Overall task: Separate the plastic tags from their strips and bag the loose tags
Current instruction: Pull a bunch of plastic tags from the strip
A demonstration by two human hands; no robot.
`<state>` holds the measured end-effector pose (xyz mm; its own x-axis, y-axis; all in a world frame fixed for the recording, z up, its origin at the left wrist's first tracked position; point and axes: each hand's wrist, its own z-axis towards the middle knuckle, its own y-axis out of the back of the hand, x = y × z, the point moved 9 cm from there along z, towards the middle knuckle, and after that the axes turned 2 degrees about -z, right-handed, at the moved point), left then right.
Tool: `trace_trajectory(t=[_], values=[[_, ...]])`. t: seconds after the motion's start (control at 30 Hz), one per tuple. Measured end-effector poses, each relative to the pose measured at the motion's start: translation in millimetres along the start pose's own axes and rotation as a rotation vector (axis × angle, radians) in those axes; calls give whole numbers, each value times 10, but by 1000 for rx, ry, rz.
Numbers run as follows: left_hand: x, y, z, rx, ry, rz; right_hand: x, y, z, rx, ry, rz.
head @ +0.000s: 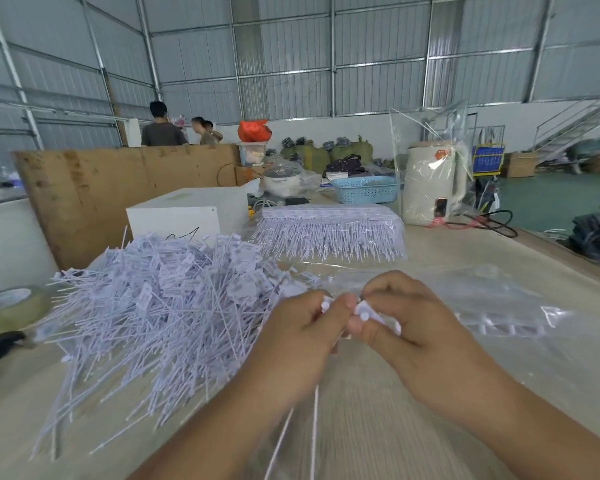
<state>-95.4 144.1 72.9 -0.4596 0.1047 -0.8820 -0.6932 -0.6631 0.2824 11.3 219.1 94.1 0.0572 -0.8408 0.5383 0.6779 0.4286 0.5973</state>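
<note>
Head view: your left hand (pixel 303 332) and right hand (pixel 400 322) meet at the middle of the surface (pixel 378 427), fingers of both curled and pinching one white tag piece (pixel 362 311) between them; two thin tails (pixel 314 431) hang from it toward you; the heap of loose tags (pixel 160 306) lies just left of your hands; a bundle of strips (pixel 331 230) sits beyond; a clear bag (pixel 492 306) lies flat under and right of your right hand; a tape roll (pixel 9 311) rests at far left.
</note>
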Motion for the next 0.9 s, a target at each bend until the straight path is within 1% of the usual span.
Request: trace_trajectory(t=[0.07, 0.13, 0.3, 0.37, 0.4, 0.47, 0.5, 0.57, 0.63, 0.73, 0.8, 0.83, 0.9], values=[[-3, -65, 9, 63, -4, -31, -24, 6, 9, 20, -3, 36], [25, -78, 4, 151, 29, -104, -23, 44, 18, 13, 5, 82], [0, -106, -37, 330, 53, -194, -43, 62, 19, -9, -20, 165], [-22, -111, -59, 369, 39, -208, -45, 76, 20, -25, -24, 176], [-37, -111, -64, 364, 28, -202, -41, 78, 19, -26, -19, 180], [-88, -101, -56, 297, -13, -179, -25, 50, 9, -14, -4, 176], [-122, -78, -42, 236, -40, -168, -33, 15, 3, 8, -17, 180], [-160, 7, -4, 93, -67, -168, -115, -79, -20, 78, -99, 241], [-149, 141, 20, -55, -53, -218, -174, -184, -54, 159, -181, 271], [-73, 371, 51, -250, -13, -286, -188, -374, -132, 353, -172, 94], [-64, 462, 43, -318, -19, -329, -128, -443, -158, 431, -144, 58], [-106, 481, 21, -338, -59, -321, -96, -458, -163, 455, -139, 76], [-311, 526, -62, -387, -205, -211, -54, -448, -153, 463, -134, 111]])
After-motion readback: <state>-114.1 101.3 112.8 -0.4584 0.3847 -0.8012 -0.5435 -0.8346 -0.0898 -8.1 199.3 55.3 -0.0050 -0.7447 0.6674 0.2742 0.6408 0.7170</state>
